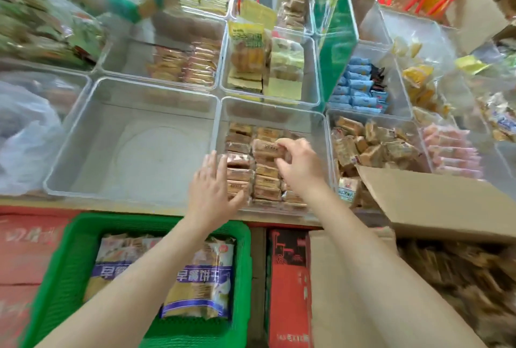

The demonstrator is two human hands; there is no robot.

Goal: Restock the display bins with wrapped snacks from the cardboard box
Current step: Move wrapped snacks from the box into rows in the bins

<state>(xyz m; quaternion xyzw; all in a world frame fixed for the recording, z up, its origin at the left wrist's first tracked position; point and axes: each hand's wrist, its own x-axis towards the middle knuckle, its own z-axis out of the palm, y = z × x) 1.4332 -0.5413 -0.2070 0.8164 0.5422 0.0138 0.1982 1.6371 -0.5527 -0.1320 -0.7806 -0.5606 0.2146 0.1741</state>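
Green basket (69, 264) at front | cardboard box (435, 208) right, snacks inside | right hand (300, 165) grip pinches wrapped snack (266, 149) over clear bin (321, 135) | left hand (212, 188) flat, steadying rows | risk: snack dropped askew may topple neat stacks.
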